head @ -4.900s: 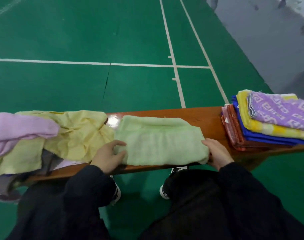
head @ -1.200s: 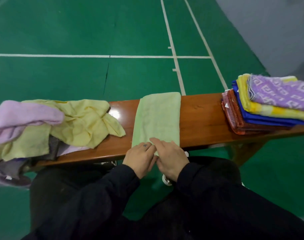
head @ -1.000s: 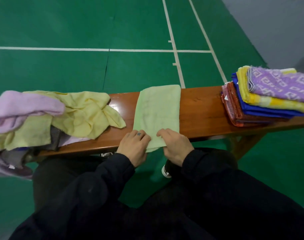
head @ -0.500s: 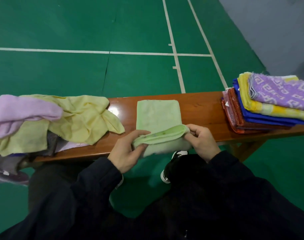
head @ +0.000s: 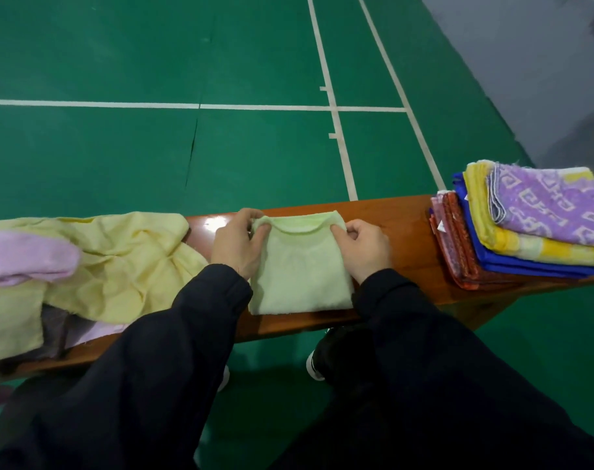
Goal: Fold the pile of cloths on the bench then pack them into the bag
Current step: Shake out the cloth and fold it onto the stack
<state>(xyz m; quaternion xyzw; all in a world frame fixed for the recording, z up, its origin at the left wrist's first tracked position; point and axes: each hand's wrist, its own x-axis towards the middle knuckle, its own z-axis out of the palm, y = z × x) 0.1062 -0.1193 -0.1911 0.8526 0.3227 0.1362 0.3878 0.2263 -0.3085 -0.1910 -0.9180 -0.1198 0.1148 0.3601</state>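
On the bench: a pale green terry cloth (head: 300,269) lies folded into a near-square on the glossy brown wooden bench (head: 404,228), its near edge close to the bench's front edge.
Left hand: the left hand (head: 236,242) pinches the cloth's far left corner, thumb on top, fingers curled round the fold.
Right hand: the right hand (head: 365,245) pinches the far right corner the same way; the top layer sags between the two grips.
Writing: a small white tag (head: 440,226) shows on the red patterned cloth at the bottom of the folded stack (head: 532,228); nothing on it can be read.
Edges and room: bare bench wood lies between the green cloth and the stack, which overhangs the bench's far edge; on the left the loose pile of pale yellow and pink cloths (head: 85,262) lies just beside the left hand.
Surroundings: green sports-court floor (head: 119,157) with white lines, grey floor at far right.
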